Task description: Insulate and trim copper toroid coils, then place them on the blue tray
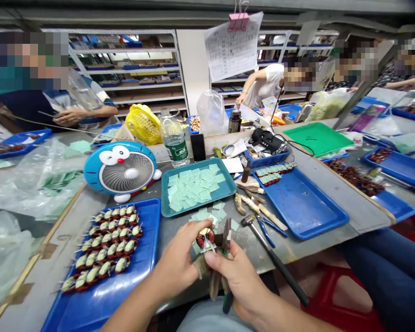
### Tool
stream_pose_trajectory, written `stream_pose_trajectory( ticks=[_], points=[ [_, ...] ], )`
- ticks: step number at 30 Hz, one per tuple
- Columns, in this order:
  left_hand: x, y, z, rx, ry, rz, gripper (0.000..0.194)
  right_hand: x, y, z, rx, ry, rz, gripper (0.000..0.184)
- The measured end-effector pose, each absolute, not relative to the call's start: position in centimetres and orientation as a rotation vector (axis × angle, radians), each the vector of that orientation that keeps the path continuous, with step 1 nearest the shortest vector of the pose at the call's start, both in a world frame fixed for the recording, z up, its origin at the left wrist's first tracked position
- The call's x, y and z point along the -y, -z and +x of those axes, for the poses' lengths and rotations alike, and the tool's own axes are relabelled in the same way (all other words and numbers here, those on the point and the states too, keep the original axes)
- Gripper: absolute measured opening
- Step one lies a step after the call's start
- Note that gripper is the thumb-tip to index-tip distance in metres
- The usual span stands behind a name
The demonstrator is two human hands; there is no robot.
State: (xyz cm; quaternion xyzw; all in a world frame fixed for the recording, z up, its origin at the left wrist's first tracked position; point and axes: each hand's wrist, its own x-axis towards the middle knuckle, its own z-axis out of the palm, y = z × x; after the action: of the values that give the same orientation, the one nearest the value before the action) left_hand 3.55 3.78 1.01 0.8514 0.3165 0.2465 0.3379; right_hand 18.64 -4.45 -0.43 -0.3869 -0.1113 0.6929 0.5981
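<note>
Right, head cam only, looking fwd & down at my bench. At 6 o'clock my L hand (178, 260) is clenched in a pinch on a copper-wound toroid coil (205, 237), held just off the bench. A bit of green sheet (201, 247) seems to sit at the coil's lower edge, too small to be sure. My R hand (237, 276) is closed round a pair of pliers (226, 233), tips up right beside the coil; can't tell if they're biting it.

Done so far, as it looks: at 8 o'clock a blue tray (90, 299) holds neat rows of wound coils (107, 244), leads sticking out. Approx 2 o'clock, a 2nd blue tray (297, 207) has a short row of coils w/ green pieces (273, 172) on top.

Left to use: a teal tray (165, 193) at 12 o'clock, heaped w/ green squares (193, 189), plus loose ones (218, 212) near my hands. A hammer (276, 260) lies at 4 o'clock, blue-handled cutters (266, 228) approx 3. Co-worker's hand (67, 116) at 10 o'clock, apart from mine.
</note>
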Motion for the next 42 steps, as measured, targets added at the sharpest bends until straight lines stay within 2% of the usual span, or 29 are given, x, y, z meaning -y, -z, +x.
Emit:
stream_pose_trajectory(
  ticks=[4,8,13,26,29,31,33,34,37,39,42],
  points=[
    [-3.7,-0.6,5.0,-0.851,-0.781,2.263,0.042,4.8,0.1,18.2,0.264,-1.564,-0.887,0.053],
    [-3.4,-0.6,5.4,-0.825,-0.83,2.258,0.037,5.0,-0.2,18.1,0.258,-1.56,-0.892,0.052],
    [-3.3,-0.7,5.5,-0.786,-0.862,2.254,0.034,5.2,-0.3,18.0,0.257,-1.54,-0.898,0.05],
    [-3.9,-1.2,5.5,-0.749,-0.86,2.298,0.033,5.0,-0.2,17.6,0.291,-1.543,-0.872,0.064],
    [-4.0,-2.0,4.5,-0.761,-0.752,2.309,0.047,5.0,0.2,18.5,0.403,-1.516,-0.909,0.065],
    [-4.0,-2.8,3.6,-0.743,-0.61,2.27,0.066,5.0,0.3,19.6,0.569,-1.498,-0.949,0.06],
    [-3.9,-3.3,3.0,-0.735,-0.453,2.119,0.074,5.0,0.2,20.7,0.748,-1.506,-1.007,0.053],
    [-3.8,-3.3,2.9,-0.741,-0.405,2.0,0.067,4.9,0.1,21.3,0.815,-1.522,-1.036,0.05],
    [-3.4,-1.7,3.0,-0.808,-0.449,1.55,0.029,5.0,0.7,23.0,0.967,-1.535,-1.121,0.048],
    [-3.2,0.1,3.2,-0.854,-0.592,1.239,0.026,5.2,2.1,24.2,1.199,-1.346,-1.353,0.042],
    [-2.8,2.2,3.5,-0.891,-0.736,0.806,0.031,5.5,5.3,25.6,1.55,-0.815,-1.893,0.028]
  ],
)
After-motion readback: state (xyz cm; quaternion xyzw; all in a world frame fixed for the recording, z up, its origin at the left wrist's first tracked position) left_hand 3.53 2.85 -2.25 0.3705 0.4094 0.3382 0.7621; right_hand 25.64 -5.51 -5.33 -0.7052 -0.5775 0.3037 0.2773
